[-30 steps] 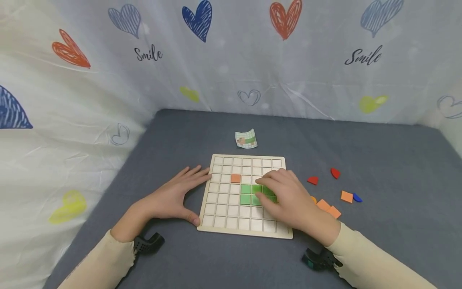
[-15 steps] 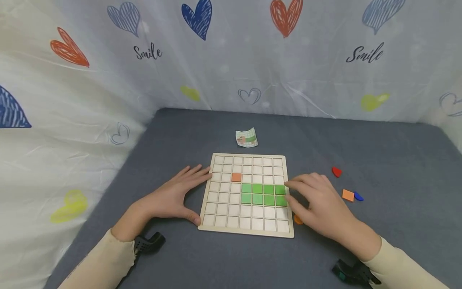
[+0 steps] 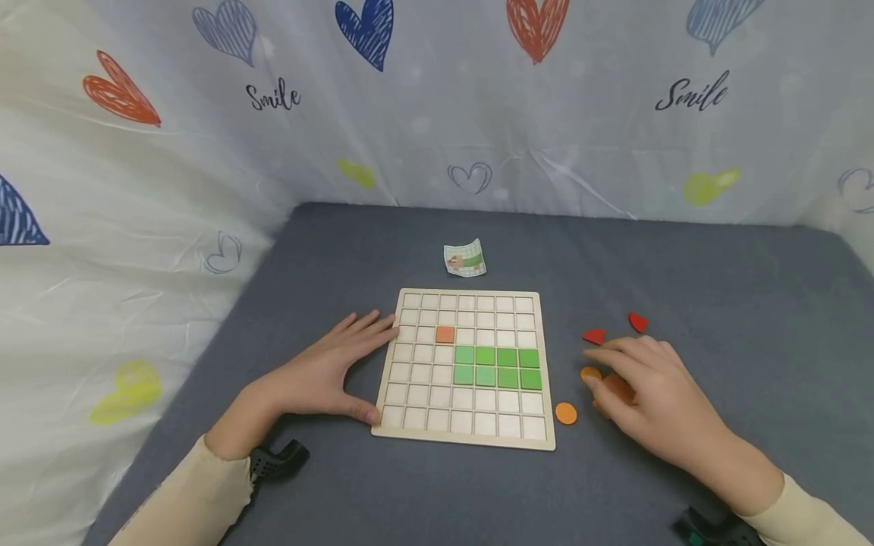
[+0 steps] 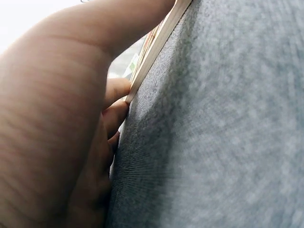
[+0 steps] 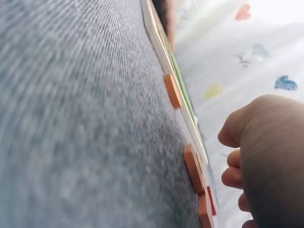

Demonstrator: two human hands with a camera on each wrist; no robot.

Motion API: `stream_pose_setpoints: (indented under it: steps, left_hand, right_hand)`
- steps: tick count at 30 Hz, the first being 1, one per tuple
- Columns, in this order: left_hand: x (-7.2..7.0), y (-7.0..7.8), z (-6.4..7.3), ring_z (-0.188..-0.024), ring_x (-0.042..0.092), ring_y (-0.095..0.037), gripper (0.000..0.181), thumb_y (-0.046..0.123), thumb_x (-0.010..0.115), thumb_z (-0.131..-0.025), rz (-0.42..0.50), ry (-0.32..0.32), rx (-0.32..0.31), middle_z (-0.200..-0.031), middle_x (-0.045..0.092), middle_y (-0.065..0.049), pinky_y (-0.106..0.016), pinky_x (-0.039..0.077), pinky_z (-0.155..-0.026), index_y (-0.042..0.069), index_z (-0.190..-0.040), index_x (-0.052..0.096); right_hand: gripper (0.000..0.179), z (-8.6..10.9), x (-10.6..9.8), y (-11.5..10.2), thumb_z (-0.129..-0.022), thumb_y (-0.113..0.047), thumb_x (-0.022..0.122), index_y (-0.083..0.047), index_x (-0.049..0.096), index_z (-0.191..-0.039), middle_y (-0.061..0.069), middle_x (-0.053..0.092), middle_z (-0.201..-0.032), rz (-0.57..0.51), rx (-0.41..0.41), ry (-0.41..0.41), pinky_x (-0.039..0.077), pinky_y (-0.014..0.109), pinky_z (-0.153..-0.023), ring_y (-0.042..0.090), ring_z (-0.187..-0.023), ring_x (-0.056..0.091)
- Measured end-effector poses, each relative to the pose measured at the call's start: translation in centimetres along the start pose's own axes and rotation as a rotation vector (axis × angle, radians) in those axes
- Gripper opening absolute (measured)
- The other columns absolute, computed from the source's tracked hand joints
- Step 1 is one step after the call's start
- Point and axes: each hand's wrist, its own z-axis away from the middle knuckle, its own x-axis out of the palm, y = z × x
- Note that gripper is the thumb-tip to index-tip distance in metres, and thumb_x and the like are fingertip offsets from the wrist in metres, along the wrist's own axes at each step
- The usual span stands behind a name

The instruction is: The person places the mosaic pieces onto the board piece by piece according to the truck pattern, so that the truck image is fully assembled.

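Observation:
A wooden grid board [image 3: 423, 418] lies in front of me. Green square tiles [image 3: 507, 356] fill two rows at its right side, and one orange-brown tile [image 3: 445, 334] sits further up. My left hand [image 3: 321, 371] spreads along the board's left edge, with fingertips at its upper part and thumb at the near corner. To the right of the board, my right hand [image 3: 655, 398] hovers over loose orange pieces [image 3: 620, 387], partly covering them. In the right wrist view, its bent fingers stand apart from the orange pieces [image 5: 193, 168], with nothing visible in their grasp.
An orange disc [image 3: 566, 413] lies beside the board's right edge, another orange round piece [image 3: 590, 374] at the right thumb. Two red pieces [image 3: 595, 336] lie beyond the right hand. A small picture card [image 3: 465, 258] rests behind the board. A printed curtain [image 3: 410, 114] hangs behind the table.
My right hand has moved from over the green tiles rightward to the loose pieces, uncovering the whole green block and the orange disc. The left hand has stayed at the board's edge.

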Motion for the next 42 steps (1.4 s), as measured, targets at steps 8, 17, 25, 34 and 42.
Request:
stream_pose_setpoints:
  steps: [8, 17, 25, 34, 42]
  left_hand:
    - [0.1, 0.5, -0.4, -0.169, 0.001, -0.022, 0.128, 0.083, 0.082, -0.076, -0.003, -0.023, -0.022, -0.182, 0.011, 0.009, -0.055, 0.0, -0.136, 0.032, -0.176, 0.022]
    - [-0.2, 0.6, -0.6, -0.169, 0.0, -0.024, 0.127, 0.079, 0.086, -0.077, 0.052, -0.028, -0.013, -0.182, 0.012, 0.007, -0.058, 0.001, -0.135, 0.03, -0.176, 0.024]
    - [-0.2, 0.3, -0.6, -0.169, -0.001, -0.03, 0.127, 0.073, 0.09, -0.076, 0.115, -0.009, -0.054, -0.182, 0.013, 0.006, -0.066, 0.006, -0.133, 0.034, -0.176, 0.023]
    - [-0.2, 0.1, -0.4, -0.169, -0.001, -0.032, 0.127, 0.074, 0.091, -0.075, 0.13, 0.001, -0.061, -0.182, 0.015, 0.008, -0.069, 0.008, -0.132, 0.036, -0.176, 0.023]
    - [0.0, -0.1, 0.0, -0.168, -0.003, -0.036, 0.125, 0.072, 0.092, -0.072, 0.114, 0.005, -0.068, -0.181, 0.018, 0.011, -0.073, 0.008, -0.13, 0.039, -0.174, 0.028]
  right_hand:
    - [0.032, 1.5, -0.5, 1.1, -0.081, -0.012, 0.089, -0.014, 0.084, -0.112, -0.008, 0.075, -0.107, 0.043, 0.015, -0.001, 0.04, 0.033, -0.082, 0.012, -0.09, 0.06]
    - [0.037, 3.3, -1.3, 1.8, -0.076, -0.01, 0.091, -0.014, 0.084, -0.112, -0.009, 0.075, -0.107, 0.048, 0.042, -0.019, 0.04, 0.034, -0.084, 0.013, -0.09, 0.06]
    - [0.036, 3.1, -1.5, 2.1, -0.077, -0.008, 0.091, -0.016, 0.084, -0.111, -0.012, 0.074, -0.104, 0.048, 0.031, -0.03, 0.04, 0.031, -0.081, 0.01, -0.087, 0.059]
    - [0.036, 3.0, -1.3, 2.3, -0.078, -0.007, 0.093, -0.017, 0.084, -0.11, -0.012, 0.074, -0.102, 0.059, 0.042, -0.024, 0.039, 0.029, -0.079, 0.01, -0.087, 0.059]
    - [0.031, 2.7, -1.1, 2.1, -0.082, -0.007, 0.089, -0.017, 0.084, -0.111, -0.012, 0.072, -0.104, 0.053, 0.054, -0.058, 0.04, 0.032, -0.082, 0.009, -0.089, 0.057]
